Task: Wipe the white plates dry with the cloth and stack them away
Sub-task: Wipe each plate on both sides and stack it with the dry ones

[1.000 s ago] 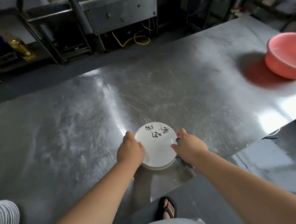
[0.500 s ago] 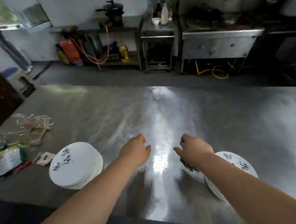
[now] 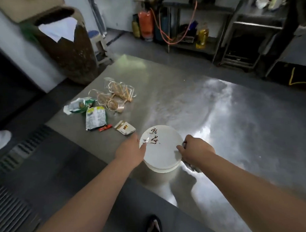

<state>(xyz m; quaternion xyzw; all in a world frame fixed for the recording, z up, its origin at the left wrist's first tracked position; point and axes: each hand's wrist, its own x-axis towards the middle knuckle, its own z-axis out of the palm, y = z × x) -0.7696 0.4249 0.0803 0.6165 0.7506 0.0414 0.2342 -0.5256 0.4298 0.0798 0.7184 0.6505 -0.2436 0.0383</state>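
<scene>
Steel desk (image 3: 227, 127) fills the room's middle, shiny and streaked. A big brown bin (image 3: 68, 49) stands off the desk's corner at 10 o'clock, white paper inside. An orange gas cylinder (image 3: 144, 23) sits on the floor at 12 o'clock, with a hose running off it. The stack of white plates (image 3: 163, 165) is on the desk near its front edge, at about 6 o'clock. The top plate (image 3: 161, 150) shows dark brush lettering on its far-left part. The person's left hand (image 3: 130, 152) is at the stack's 9 o'clock. Its grip pinches the top plate's rim, with the thumb lying on the face and the fingers hidden under the edge. The right hand (image 3: 197, 149) is at the stack's 3 o'clock. Its grip is curled tight round a grey cloth (image 3: 192, 167), fingertips touching the plate rim. The cloth bunches below the hand and hangs toward the desk beside the stack. A tangle of gold wire rings (image 3: 113, 96) lies at 11 o'clock from the stack, well apart from it. Two crumpled snack packets (image 3: 95, 118) lie just beside the rings, at 10 o'clock. A yellow oil bottle (image 3: 202, 36) is on a low shelf at 1 o'clock. A small card box (image 3: 125, 128) sits near the left hand, at 10 o'clock from the stack. A red sachet (image 3: 105, 128) lies between the box and the packets. A sandalled foot (image 3: 154, 226) is on the floor at 6 o'clock; it is blurred.
</scene>
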